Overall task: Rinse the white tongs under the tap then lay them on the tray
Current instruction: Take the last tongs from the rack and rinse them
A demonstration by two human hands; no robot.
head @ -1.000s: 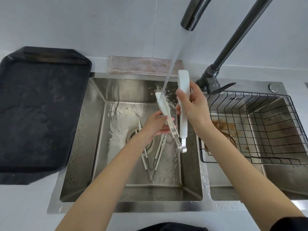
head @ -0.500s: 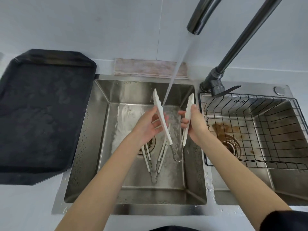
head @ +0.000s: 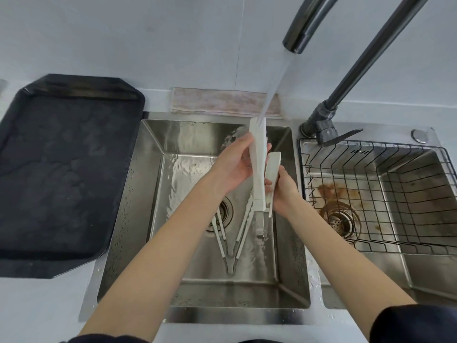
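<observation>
We're holding the white tongs under the tap stream, w/ left hand and right hand each clamping one arm. We're reading no labels or writing anywhere.

Your left hand and right hand grip the white tongs under the tap stream, black tray at nine o'clock.

The tap runs off the top edge, the left hand and forearm cover part of the second tongs and the drain.
</observation>
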